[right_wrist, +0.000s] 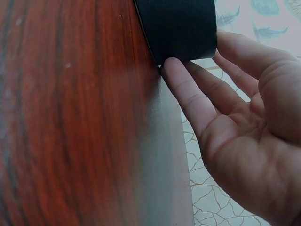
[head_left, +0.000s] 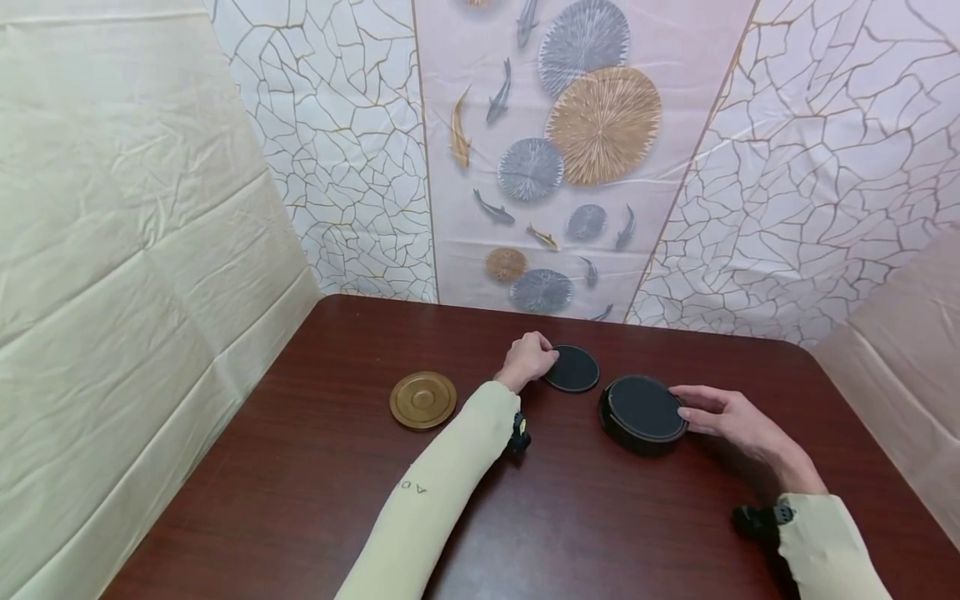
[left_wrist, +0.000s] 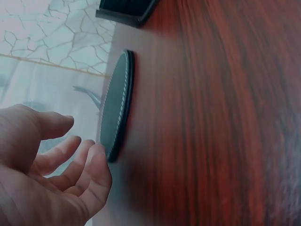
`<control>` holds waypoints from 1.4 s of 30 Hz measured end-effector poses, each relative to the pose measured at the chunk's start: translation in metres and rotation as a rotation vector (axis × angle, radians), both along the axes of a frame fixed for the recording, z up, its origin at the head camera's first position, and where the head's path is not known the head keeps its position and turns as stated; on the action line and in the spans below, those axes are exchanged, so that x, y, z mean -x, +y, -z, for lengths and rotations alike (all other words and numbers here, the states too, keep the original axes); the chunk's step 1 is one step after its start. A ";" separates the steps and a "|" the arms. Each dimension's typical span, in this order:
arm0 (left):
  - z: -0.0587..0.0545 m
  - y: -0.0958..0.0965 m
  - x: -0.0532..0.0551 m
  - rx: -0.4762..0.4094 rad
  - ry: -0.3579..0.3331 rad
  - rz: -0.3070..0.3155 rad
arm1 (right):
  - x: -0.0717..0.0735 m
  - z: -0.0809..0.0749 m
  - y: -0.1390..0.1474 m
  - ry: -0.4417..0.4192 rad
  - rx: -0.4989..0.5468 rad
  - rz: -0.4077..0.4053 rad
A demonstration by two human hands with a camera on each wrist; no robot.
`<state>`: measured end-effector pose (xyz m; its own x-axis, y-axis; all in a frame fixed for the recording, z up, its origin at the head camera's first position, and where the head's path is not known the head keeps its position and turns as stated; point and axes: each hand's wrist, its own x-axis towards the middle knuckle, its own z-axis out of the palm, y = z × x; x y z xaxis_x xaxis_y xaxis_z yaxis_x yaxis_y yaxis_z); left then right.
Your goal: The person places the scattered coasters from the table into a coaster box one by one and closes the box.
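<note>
A thin round black coaster (head_left: 573, 369) lies flat on the table, its pale edge stitching visible in the left wrist view. My left hand (head_left: 528, 360) is at the coaster's left edge, fingers loosely bent with the tips at the rim; the thumb stands apart, pinching nothing. Further right sits a round black coaster holder (right_wrist: 181, 28), with a black disc (head_left: 647, 407) on top. Against its right side rest the extended fingers of my right hand (head_left: 735, 421), the thumb near the upper rim. What lies inside the holder is hidden.
A round brown lid-like disc (head_left: 423, 400) with concentric rings lies on the dark red-brown table (head_left: 570, 517), left of my left forearm. A patterned cloth (head_left: 360, 150) hangs behind the table's back edge. Cream cloth (head_left: 112, 250) covers the left side.
</note>
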<state>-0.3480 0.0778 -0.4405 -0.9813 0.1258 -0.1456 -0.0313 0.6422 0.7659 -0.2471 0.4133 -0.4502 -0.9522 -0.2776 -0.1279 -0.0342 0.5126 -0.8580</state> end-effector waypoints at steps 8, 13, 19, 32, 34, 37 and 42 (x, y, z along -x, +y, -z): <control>0.007 -0.005 0.006 0.003 -0.036 -0.027 | 0.000 0.001 -0.001 -0.005 0.010 0.007; 0.010 -0.005 0.006 0.037 -0.025 -0.027 | 0.000 0.002 -0.001 -0.007 0.019 0.007; 0.009 -0.003 0.005 0.074 -0.024 -0.024 | 0.000 0.002 -0.001 -0.015 0.027 0.010; 0.009 0.004 0.006 0.210 -0.071 -0.014 | -0.001 0.001 -0.001 -0.016 0.030 0.009; 0.007 0.005 0.005 0.234 -0.068 -0.017 | -0.001 0.001 -0.001 -0.013 0.032 0.008; 0.004 0.006 0.002 0.260 -0.080 -0.007 | 0.000 0.001 0.000 -0.009 0.033 0.010; 0.001 0.005 0.001 0.255 -0.104 -0.002 | 0.001 0.002 0.001 -0.008 0.029 0.009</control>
<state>-0.3491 0.0825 -0.4413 -0.9596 0.0700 -0.2725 -0.1031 0.8138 0.5720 -0.2477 0.4138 -0.4520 -0.9536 -0.2726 -0.1275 -0.0229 0.4880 -0.8725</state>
